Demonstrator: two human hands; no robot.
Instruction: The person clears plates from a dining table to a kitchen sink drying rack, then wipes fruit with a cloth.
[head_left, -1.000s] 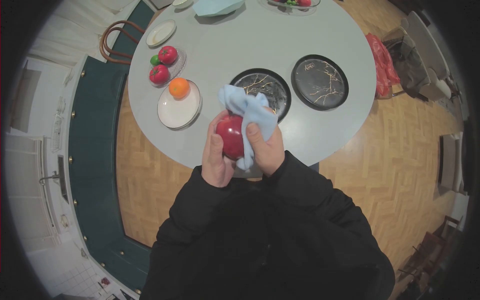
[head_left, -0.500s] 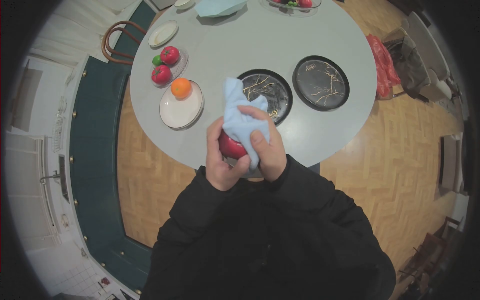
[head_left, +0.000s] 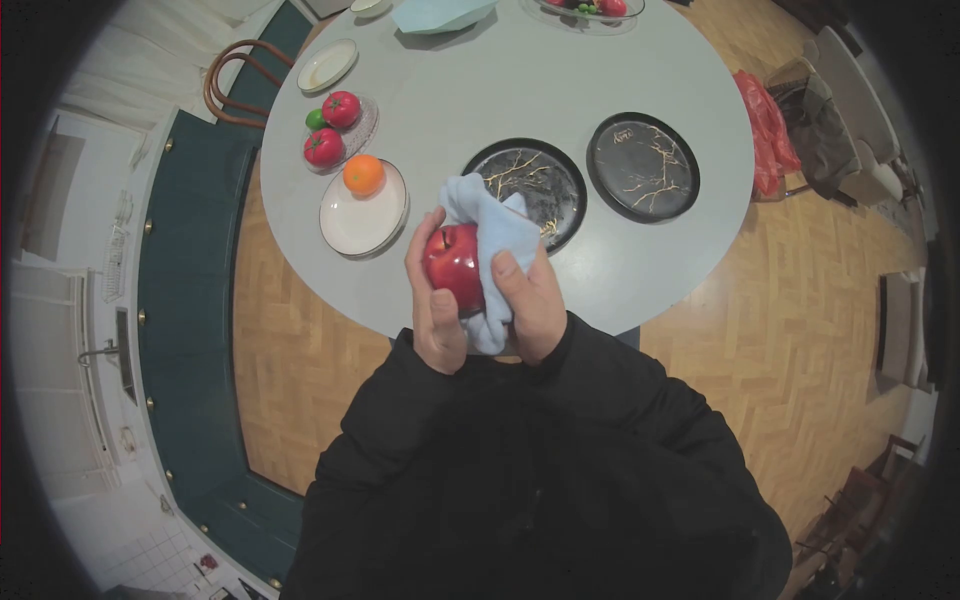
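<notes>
Between my two hands, over the table's near edge, is a glossy red apple (head_left: 455, 265) with its stem dimple showing. My left hand (head_left: 434, 320) curls around the apple's left side, thumb in front. On the other side my right hand (head_left: 537, 305) grips a light blue cloth (head_left: 497, 230) and presses it against the apple's right side; the thumb lies over the cloth. Folds of the cloth stick up behind the apple and hang below it. A black plate with gold veins (head_left: 560, 190) sits just beyond, partly covered by the cloth.
The round grey table (head_left: 450, 110) bears a second black plate (head_left: 640, 190), a white plate (head_left: 360, 225) with an orange (head_left: 364, 175), and a glass dish (head_left: 364, 125) of tomatoes and a green fruit. Farther back are a light blue bowl (head_left: 440, 14) and a glass fruit bowl (head_left: 590, 18).
The cloth has shifted from over the apple's top to its right side, uncovering more of the apple. My right hand's fingers have gone behind the cloth.
</notes>
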